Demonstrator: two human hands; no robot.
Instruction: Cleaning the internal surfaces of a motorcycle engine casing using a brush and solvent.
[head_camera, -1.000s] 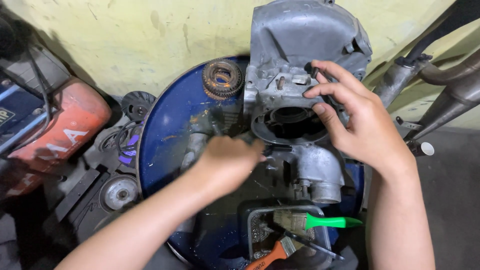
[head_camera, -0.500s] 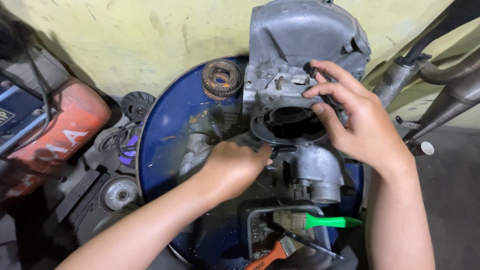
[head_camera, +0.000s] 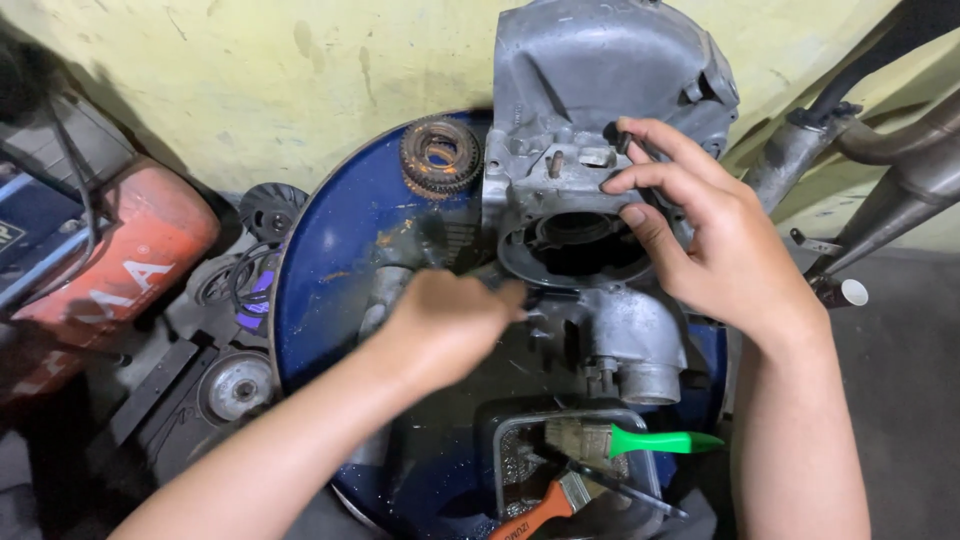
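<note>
Even, moderately bright light from above, soft shadows on the yellow wall (head_camera: 250, 90), dark murk at the left edge and lower corners, left hand (head_camera: 445, 325) smeared by motion blur, grey engine casing (head_camera: 590, 70) sharp, mild wide-angle stretch at the borders

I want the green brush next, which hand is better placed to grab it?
Probably the left hand: it sits nearer the green-handled brush, though blurred, while the right hand grips the engine casing.

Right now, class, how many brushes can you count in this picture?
2. A green-handled brush lies across the small tray; an orange-handled brush lies at the tray's lower edge, partly cut off. Others may be hidden under the arms.
</note>
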